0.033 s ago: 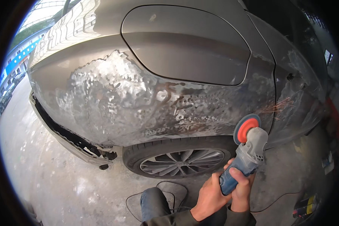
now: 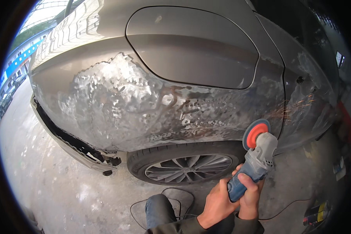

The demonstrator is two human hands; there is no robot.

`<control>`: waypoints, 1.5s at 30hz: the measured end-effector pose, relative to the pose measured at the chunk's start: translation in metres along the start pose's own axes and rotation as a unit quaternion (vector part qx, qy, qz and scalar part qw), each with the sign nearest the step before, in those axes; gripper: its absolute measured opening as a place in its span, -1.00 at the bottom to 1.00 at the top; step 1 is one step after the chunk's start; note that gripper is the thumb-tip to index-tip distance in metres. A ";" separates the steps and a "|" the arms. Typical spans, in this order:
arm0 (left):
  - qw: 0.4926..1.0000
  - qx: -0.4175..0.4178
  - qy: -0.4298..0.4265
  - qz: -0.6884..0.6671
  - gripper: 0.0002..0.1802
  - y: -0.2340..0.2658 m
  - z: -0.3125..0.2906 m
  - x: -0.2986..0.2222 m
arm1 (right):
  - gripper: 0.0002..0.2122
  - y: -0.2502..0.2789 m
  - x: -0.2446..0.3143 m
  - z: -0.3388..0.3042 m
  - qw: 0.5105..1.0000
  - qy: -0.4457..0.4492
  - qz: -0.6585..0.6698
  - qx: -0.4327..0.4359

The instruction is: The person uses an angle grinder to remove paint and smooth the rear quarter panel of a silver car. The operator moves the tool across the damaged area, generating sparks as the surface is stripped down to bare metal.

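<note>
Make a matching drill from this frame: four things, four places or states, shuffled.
1. grey and blue angle grinder
2. orange round sanding disc
3. black tyre with silver alloy wheel
4. black power cable

A. looped on the concrete floor
B. against the bare metal panel, throwing sparks
C. gripped in both hands
D. under the sanded arch

Pairs: 1-C, 2-B, 3-D, 4-A

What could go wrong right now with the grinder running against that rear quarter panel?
Sparks fly off the disc toward the door seam; they may pit nearby paint. The power cord loops on the floor beside the person's knee and could snag. Both hands, left hand and right hand, are bare around the angle grinder, so a kickback off the dented bare-metal panel could bring the disc close to them.
</note>
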State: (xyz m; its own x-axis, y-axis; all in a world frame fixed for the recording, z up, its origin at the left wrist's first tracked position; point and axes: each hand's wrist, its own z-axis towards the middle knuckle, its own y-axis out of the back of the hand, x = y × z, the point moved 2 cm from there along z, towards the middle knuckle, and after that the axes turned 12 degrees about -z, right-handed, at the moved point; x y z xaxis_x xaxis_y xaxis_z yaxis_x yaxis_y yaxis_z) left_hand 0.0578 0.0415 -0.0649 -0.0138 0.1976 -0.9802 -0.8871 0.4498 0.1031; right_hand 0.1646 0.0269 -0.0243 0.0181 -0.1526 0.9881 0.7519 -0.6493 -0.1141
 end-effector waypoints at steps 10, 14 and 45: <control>0.999 -0.021 0.042 0.022 -0.14 -0.002 0.000 -0.014 | -0.57 0.000 0.009 0.008 0.997 0.019 -0.011 0.071; 0.998 -0.010 0.047 0.049 -0.04 -0.013 0.003 -0.009 | -0.64 0.007 0.006 0.009 0.998 0.021 0.025 0.055; 0.992 -0.040 0.009 0.118 -0.11 -0.058 0.015 -0.023 | -0.72 0.054 0.000 0.042 0.997 0.029 -0.018 0.066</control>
State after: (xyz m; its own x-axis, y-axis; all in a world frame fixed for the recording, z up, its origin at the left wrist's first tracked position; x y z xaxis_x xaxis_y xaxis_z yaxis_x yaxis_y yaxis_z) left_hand 0.1162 0.0241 -0.0453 -0.2336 0.2726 -0.9333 -0.8918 0.3225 0.3174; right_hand 0.2329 0.0234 -0.0266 -0.0452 -0.1758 0.9834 0.8312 -0.5527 -0.0606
